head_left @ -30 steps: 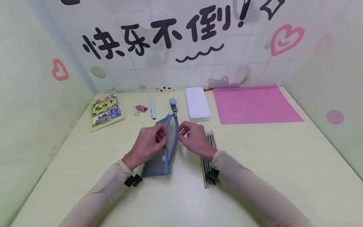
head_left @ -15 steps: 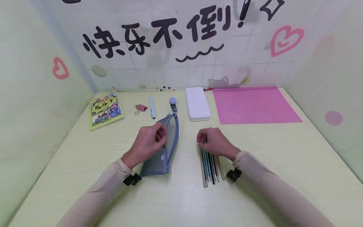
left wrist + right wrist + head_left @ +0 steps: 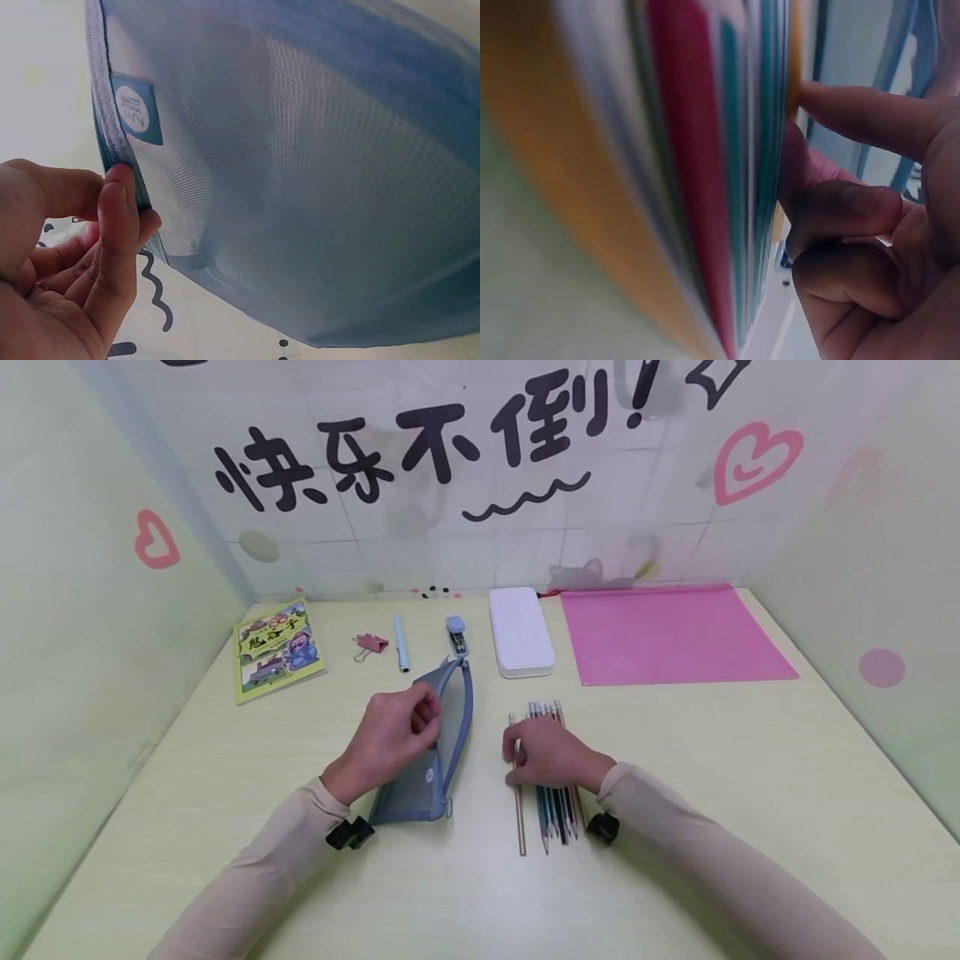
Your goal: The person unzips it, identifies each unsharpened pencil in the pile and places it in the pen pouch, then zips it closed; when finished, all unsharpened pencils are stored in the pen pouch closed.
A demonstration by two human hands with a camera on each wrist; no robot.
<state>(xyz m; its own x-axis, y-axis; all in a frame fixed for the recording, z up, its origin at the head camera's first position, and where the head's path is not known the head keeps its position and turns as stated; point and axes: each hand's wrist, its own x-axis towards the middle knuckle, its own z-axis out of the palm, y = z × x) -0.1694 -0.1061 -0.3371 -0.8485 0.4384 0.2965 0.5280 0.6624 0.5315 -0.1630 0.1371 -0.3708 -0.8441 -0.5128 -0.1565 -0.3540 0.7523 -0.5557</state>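
Mesh pencil pouch (image 3: 431,752) lies on surface (image 3: 750,777), long axis running away from person — left hand (image 3: 390,739) pinches its rim, mouth held apart. Pencils (image 3: 551,802) lie parallel, just right of pouch; right hand (image 3: 543,756) curls fingers (image 3: 855,112) over them, grip forming — nearer hand.
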